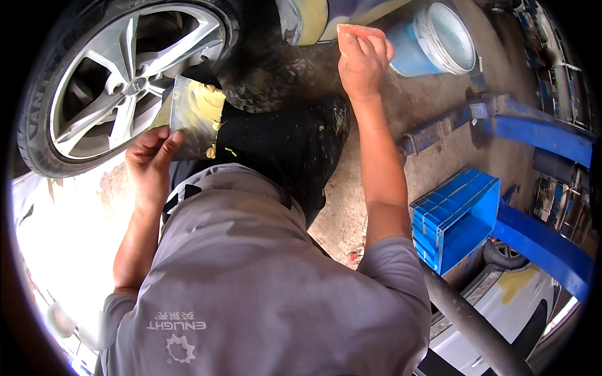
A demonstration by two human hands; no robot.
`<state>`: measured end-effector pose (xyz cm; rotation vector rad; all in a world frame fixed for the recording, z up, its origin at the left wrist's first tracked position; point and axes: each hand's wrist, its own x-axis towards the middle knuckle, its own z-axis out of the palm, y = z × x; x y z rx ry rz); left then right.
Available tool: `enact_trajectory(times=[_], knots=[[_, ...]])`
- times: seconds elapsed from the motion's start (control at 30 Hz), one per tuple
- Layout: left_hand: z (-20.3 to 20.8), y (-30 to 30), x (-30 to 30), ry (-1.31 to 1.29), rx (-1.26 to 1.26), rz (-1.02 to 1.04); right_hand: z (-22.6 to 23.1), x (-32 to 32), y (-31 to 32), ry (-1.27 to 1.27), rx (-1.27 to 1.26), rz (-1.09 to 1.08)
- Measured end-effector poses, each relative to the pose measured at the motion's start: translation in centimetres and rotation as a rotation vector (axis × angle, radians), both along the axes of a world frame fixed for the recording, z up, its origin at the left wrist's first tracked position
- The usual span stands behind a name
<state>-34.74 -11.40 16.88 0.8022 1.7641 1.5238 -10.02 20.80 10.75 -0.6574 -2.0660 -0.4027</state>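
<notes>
My left hand (pixel 154 156) pinches the edge of a thin grey metal plate (pixel 183 113), thumb on top. Yellow body filler (pixel 208 103) is smeared thickly over the plate's right part, with a blob at its lower right corner. Out ahead to the right, my right hand (pixel 364 66) is closed on an orange-red spreader (pixel 357 30), partly covered by the fingers. Close beyond the spreader is a car body panel (pixel 310 22) with yellow patches, cut off by the top edge of the view.
A car wheel (pixel 135 88) stands at the far left. Beside my right hand a blue bucket (pixel 411 50) lies on its side. Farther right are blue steel lift arms (pixel 539 135) and a blue plastic crate (pixel 439 216). A white car (pixel 489 319) with a yellow patch stands at lower right.
</notes>
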Motion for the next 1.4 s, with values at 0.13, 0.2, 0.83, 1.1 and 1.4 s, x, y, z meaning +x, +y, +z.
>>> enact_trajectory(times=[0.13,0.2,0.83,1.1,1.4], knots=[[-0.2,-0.2,0.3,-0.015,-0.049,0.009,1.5,-0.5,0.0,-0.031,0.028,-0.013],[-0.2,-0.3,0.4,-0.013,-0.052,0.013,1.6,-0.8,0.1,-0.032,0.038,-0.010],[-1.5,-0.7,-1.0,0.217,-0.204,0.032,-5.0,-1.2,1.1,-0.121,-0.023,-0.072],[-1.5,0.0,-1.1,0.193,-0.200,0.028,-8.6,-0.3,2.1,-0.119,-0.104,0.009],[-2.0,-0.2,-1.4,0.180,-0.184,-0.019,1.5,-0.2,2.4,-0.024,0.130,0.032]])
